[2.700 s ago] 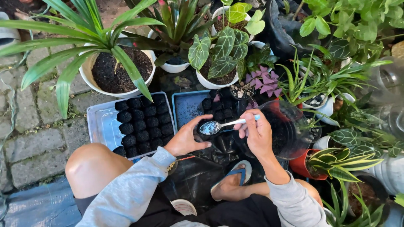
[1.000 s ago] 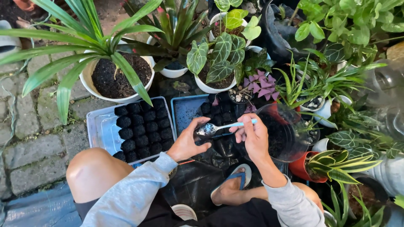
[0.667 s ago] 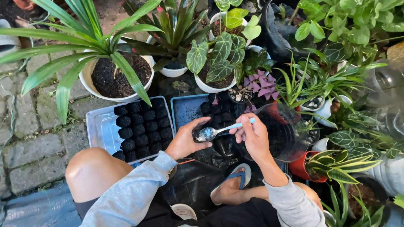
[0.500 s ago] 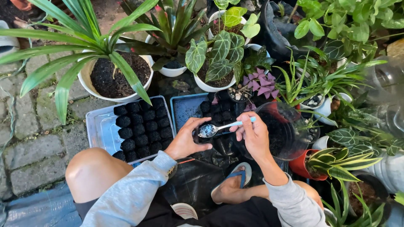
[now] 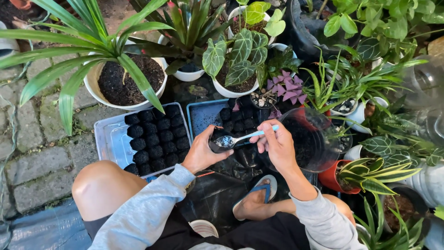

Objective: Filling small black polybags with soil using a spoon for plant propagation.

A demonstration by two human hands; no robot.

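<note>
The left hand (image 5: 202,153) curls around a small black pot (image 5: 218,139), gripping it just above the blue tray (image 5: 200,116). The right hand (image 5: 276,146) pinches a pale-handled spoon (image 5: 240,138), its bowl resting at the pot's mouth, between both hands, beside the clear soil container (image 5: 311,139).

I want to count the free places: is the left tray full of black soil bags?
Not full. The black soil bags fill the right part of the tray; its left strip is bare.
</note>
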